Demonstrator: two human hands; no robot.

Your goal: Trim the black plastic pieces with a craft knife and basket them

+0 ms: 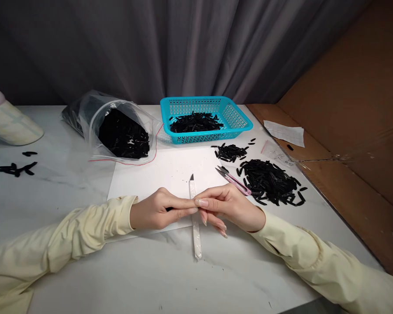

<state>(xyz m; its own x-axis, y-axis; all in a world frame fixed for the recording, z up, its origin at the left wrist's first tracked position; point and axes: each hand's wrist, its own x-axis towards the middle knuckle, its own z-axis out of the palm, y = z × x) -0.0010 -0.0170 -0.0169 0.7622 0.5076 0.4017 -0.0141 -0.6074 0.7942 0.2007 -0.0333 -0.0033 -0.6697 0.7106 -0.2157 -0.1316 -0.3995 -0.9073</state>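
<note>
My left hand (pixel 163 208) and my right hand (pixel 231 206) meet fingertip to fingertip above the table, both closed in a pinch. Whatever lies between the fingertips is hidden; a small dark spot shows inside the left hand's grip. Beneath the hands lies a craft knife (pixel 196 244) with a white wrapped handle, its dark blade pointing away from me. To the right of it rest pink thread snips (pixel 237 184). A white paper sheet (pixel 144 179) with dark crumbs spreads under the hands.
A blue basket (pixel 212 135) holds small black strips. Left of it, a clear zip bag (pixel 94 144) is full of them. A large pile (pixel 270 181) and a smaller pile (pixel 231 152) lie right, several strips (pixel 18 169) left. A cardboard wall (pixel 347 100) bounds the right side.
</note>
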